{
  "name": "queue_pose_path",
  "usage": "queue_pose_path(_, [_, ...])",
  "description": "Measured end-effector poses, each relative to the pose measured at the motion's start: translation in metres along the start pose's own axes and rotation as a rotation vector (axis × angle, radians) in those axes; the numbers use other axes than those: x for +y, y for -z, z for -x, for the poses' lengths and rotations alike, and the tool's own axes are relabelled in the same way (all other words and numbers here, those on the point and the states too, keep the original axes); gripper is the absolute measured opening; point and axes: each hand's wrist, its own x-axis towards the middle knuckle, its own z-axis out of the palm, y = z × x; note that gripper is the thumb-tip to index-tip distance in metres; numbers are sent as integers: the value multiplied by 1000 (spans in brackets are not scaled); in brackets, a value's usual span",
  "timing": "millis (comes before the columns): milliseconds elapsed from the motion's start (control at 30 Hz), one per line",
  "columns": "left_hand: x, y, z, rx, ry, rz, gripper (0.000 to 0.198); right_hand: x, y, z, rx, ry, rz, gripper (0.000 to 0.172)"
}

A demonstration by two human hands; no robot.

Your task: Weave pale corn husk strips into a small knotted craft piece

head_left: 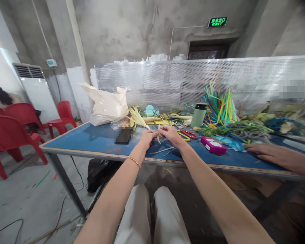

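Both my hands meet over the blue table. My left hand and my right hand are closed in a pinch on the same pale yellow leaf strip, which hangs between them. A gold bracelet is on my left wrist. Thin loose strips lie on the table just under my hands. A black phone lies left of my left hand.
Scissors with red and yellow handles, a green bottle, a magenta box, coloured strips and a cream bag sit on the table. Another person's hand rests at right. Red chairs stand at left.
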Motion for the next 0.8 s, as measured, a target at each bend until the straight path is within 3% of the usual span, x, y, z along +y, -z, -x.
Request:
queue_pose_path(200, [-2,2,-1,1,20,8,21,1,0,1,25,34,61,23])
queue_pose_path(367, [1,0,0,57,35,13,18,1,0,0,44,74,75,21])
queue_pose_path(633, [8,-4,7,119,36,49,25,-2,-2,4,-50,81,113,31])
queue_pose_path(800, [12,-4,10,91,70,113,24,-2,-1,2,-46,78,123,21])
